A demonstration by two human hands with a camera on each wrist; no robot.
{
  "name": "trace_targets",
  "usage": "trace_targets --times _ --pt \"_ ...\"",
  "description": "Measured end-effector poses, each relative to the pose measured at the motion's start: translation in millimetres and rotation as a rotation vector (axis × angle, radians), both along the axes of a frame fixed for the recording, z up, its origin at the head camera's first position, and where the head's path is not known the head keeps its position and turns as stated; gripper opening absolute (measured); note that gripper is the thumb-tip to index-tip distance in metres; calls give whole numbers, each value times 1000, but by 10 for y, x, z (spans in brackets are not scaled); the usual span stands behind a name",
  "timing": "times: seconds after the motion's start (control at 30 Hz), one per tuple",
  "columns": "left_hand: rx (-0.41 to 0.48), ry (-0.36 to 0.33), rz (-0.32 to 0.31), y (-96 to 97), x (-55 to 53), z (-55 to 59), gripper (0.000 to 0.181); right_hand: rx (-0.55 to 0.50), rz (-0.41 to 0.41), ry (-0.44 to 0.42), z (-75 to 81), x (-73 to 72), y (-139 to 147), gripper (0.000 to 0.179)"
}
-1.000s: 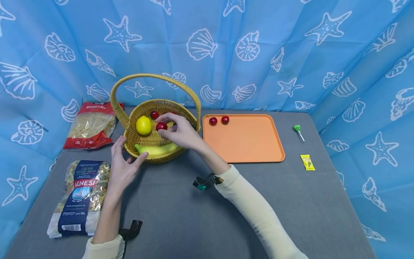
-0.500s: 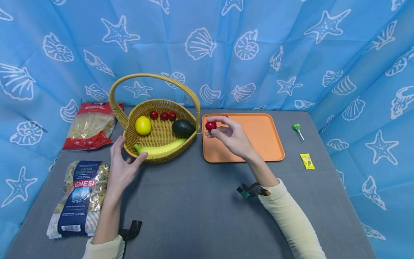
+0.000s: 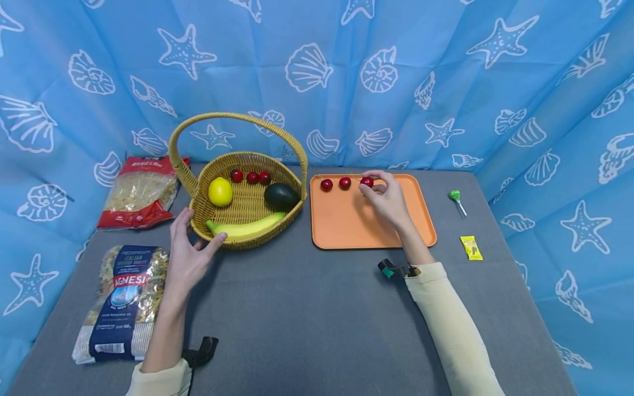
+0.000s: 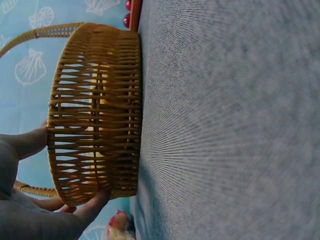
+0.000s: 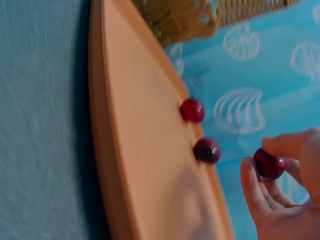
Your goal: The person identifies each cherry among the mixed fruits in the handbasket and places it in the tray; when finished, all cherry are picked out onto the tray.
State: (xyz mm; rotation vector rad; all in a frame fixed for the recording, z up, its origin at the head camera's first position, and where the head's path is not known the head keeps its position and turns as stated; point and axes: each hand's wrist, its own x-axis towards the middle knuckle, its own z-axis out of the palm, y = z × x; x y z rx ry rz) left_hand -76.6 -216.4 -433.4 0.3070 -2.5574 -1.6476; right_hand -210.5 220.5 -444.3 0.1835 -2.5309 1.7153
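My right hand (image 3: 388, 201) pinches a dark red cherry (image 3: 366, 182) between thumb and fingers over the back of the orange tray (image 3: 371, 225). Two more cherries (image 3: 335, 183) lie in a row on the tray, left of the held one. At the left, my left hand (image 3: 192, 258) grips the rim of the wicker basket (image 3: 247, 241), thumb and fingers spread along it, as the left wrist view shows too. Inside the basket are a yellow lemon-like fruit (image 3: 220, 192), three cherries (image 3: 252, 177), a dark avocado (image 3: 280, 196) and a banana (image 3: 247, 226).
Left of the basket lie a red pasta bag (image 3: 141, 192) and a blue Agnesi pasta bag (image 3: 121, 302). A green lollipop (image 3: 456, 201) and a small yellow packet (image 3: 471, 248) lie right of the tray. A blue shell-print curtain (image 3: 346, 110) hangs behind the grey table (image 3: 307, 330).
My right hand has taken a cherry out of the basket and carried it right, over the tray, beside the two cherries there. The left hand stays on the basket rim.
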Motion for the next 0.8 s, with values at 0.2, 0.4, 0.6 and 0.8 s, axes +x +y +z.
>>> trace_targets --times 0.2,0.4,0.6,0.8 --pt "4 5 -1 3 -4 -16 100 18 -84 -80 -157 -172 96 40" --pt "-1 15 1 7 -6 -23 99 197 -107 -46 -255 -292 119 38" --pt "-2 8 3 9 -5 -19 99 250 -77 -45 -284 -341 129 39" --pt "3 3 -1 9 -5 -8 100 255 -67 -71 -272 -331 132 42"
